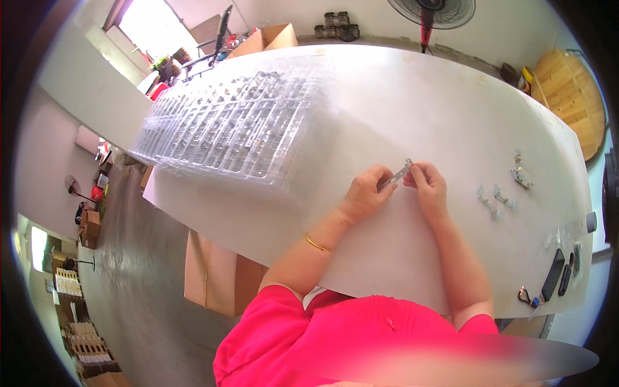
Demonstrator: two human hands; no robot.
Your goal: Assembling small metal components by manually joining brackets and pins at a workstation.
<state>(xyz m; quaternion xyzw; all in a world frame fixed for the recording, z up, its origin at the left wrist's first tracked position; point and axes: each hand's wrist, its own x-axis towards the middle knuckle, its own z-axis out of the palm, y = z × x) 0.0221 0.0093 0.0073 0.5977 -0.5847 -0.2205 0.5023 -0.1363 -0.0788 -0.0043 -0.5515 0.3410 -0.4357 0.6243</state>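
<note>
Over the middle of the white table, both my hands hold one small, flat silver metal part [401, 174], narrow and long like a latch or bracket. My left hand [369, 193] pinches its lower left end. The fingers of my right hand [427, 187] close on its upper right end. A gold bangle circles my left wrist. To the right lie several similar small metal parts [505, 197], some with brass-coloured bits. At the left stands a tall stack of clear plastic trays [238, 138] whose compartments hold many small metal pieces.
On the white table [412, 97], a black phone-like object [552, 274] and a key bunch [529, 297] lie near the right edge, beside crumpled clear plastic [556, 238]. A cardboard box [219, 274] stands below the left edge. Beyond the far edge is a fan [432, 13].
</note>
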